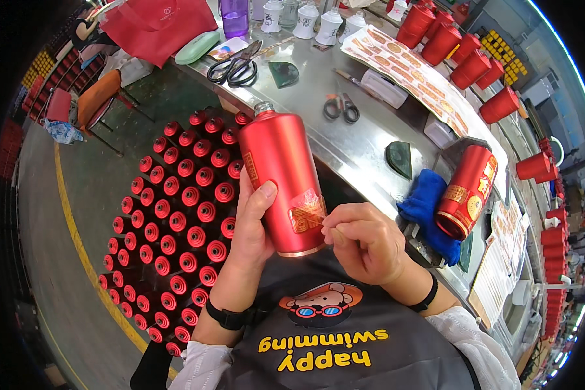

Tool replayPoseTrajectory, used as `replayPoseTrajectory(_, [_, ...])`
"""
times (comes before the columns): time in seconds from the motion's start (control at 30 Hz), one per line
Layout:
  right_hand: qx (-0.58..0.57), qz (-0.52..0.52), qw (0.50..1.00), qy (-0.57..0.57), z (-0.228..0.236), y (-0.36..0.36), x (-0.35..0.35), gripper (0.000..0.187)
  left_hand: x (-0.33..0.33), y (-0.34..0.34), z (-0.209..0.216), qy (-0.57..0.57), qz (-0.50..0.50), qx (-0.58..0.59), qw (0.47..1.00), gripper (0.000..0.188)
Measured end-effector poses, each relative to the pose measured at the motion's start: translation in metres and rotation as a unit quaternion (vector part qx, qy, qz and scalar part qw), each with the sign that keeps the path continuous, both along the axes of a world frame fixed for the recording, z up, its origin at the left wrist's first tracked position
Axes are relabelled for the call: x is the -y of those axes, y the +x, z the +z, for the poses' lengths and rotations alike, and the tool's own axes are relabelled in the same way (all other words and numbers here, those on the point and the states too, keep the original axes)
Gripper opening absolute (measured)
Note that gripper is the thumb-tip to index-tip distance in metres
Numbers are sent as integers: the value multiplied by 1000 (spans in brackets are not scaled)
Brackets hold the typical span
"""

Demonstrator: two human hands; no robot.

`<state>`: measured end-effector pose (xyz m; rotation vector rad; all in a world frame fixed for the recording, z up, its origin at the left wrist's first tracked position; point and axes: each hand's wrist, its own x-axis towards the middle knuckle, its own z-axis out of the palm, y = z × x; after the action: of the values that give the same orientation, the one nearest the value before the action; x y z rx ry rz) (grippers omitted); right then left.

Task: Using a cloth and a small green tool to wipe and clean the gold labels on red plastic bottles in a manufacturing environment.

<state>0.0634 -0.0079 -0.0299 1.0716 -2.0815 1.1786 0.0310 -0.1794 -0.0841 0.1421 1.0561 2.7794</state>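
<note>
A red metallic bottle with a bare glass neck is tilted in front of me, held up over my apron. My left hand is closed round its left side, thumb on the front. Low on the bottle sits a gold-lined sticker, with clear film partly lifted off it. My right hand pinches the film's edge beside the sticker. A smaller gold sticker shows on the bottle's left side. Another red bottle, decorated in gold, lies on a blue cloth to the right.
On the metal table lie black scissors, smaller scissors, dark green scraper plates and a sticker sheet. Many red bottles stand on the left. More red bottles line the right side. An orange chair stands far left.
</note>
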Motion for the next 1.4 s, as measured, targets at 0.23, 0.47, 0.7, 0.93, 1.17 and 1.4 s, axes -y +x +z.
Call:
replayPoseTrajectory(0.23, [-6, -2, 1000, 22, -1, 0, 0, 16, -1, 4, -4, -20, 6, -7, 1000, 66])
replayPoseTrajectory(0.47, [72, -39, 992, -99, 1, -2, 2, 18, 4, -3, -9, 18, -13, -2, 1000, 64])
replayPoseTrajectory(0.7, [103, -28, 985, -138, 54, -29, -13, 15, 8, -17, -11, 47, 4, 49, 998, 69])
replayPoseTrajectory(0.93, [43, -93, 992, -70, 155, -141, 16, 2, 39, -26, -59, 104, 4, 68, 992, 72])
replayPoseTrajectory(1.17, [40, -227, 973, 15, 237, -348, 31, 13, 59, -37, -68, 73, 10, 47, 996, 70])
replayPoseTrajectory(1.4, [-169, -404, 876, 201, 246, -477, 45, 14, 78, -46, -81, 67, 36, 75, 994, 71])
